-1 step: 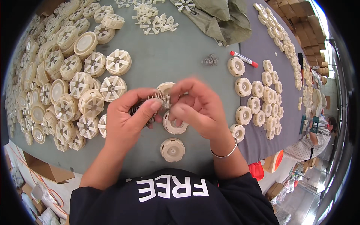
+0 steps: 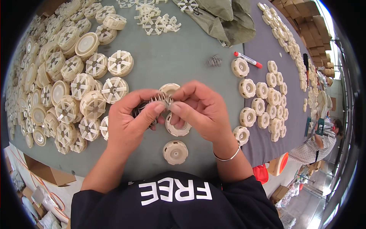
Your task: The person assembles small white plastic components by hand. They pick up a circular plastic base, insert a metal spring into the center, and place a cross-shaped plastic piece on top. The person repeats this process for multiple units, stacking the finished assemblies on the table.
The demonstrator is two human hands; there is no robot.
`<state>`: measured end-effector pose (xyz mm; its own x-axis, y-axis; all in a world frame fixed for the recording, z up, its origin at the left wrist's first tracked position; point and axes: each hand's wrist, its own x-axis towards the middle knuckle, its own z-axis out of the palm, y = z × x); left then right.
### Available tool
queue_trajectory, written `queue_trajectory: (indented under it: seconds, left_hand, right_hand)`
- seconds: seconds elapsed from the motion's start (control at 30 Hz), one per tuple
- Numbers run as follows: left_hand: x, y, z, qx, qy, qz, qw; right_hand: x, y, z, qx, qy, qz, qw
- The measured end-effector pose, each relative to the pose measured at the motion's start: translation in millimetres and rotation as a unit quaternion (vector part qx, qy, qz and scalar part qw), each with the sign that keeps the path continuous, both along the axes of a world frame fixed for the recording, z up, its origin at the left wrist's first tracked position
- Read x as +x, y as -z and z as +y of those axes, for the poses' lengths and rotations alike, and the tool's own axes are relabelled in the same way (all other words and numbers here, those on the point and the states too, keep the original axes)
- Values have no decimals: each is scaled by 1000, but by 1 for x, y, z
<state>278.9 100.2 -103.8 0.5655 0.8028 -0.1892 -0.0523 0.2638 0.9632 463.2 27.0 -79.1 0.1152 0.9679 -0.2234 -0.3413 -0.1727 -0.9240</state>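
Note:
A bunch of tangled metal coil springs (image 2: 158,98) is gripped in my left hand (image 2: 129,114), its thumb pressed along the coils. My right hand (image 2: 202,114) meets it from the other side, thumb and forefinger closed on the end of a spring. Just under and beyond my fingers lie two cream round plastic parts, a far one (image 2: 170,88) and a nearer one (image 2: 178,129), both partly covered by the hands. A third round part (image 2: 175,152) rests flat closer to my body.
A large heap of cream round parts (image 2: 68,68) fills the left side. Loose springs (image 2: 213,61) and a red-and-white marker (image 2: 248,60) lie beyond my right hand. Rows of round parts (image 2: 263,91) stand at right. Behind are small spoked pieces (image 2: 160,23) and a grey-green cloth bag (image 2: 228,23).
My right thumb and forefinger have come together on the spring's end, where they were apart and blurred before. The left hand has stayed nearly still.

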Motion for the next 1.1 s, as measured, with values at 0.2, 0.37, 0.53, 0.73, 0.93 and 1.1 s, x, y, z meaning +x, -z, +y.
queue_trajectory:
  seconds: [0.2, 0.37, 0.53, 0.73, 0.93, 1.1]
  left_hand:
    - [-11, 11, 21, -321, 30, -82, 943]
    - [-12, 13, 19, -324, 23, -153, 933]
    - [-10, 7, 21, -254, -38, -112, 960]
    - [-6, 11, 20, -246, -1, -101, 964]
    - [-8, 12, 23, -221, -24, -90, 971]
    - [-7, 17, 21, -196, -20, -61, 979]
  right_hand:
    - [13, 14, 8, 351, -32, -388, 852]
    - [23, 7, 1, 175, 83, -168, 967]
    - [106, 34, -1, 100, 335, -320, 881]
    - [141, 36, -3, -76, 225, -679, 694]
    - [95, 35, -25, 62, 172, -450, 874]
    - [81, 18, -28, 103, 92, -488, 862]
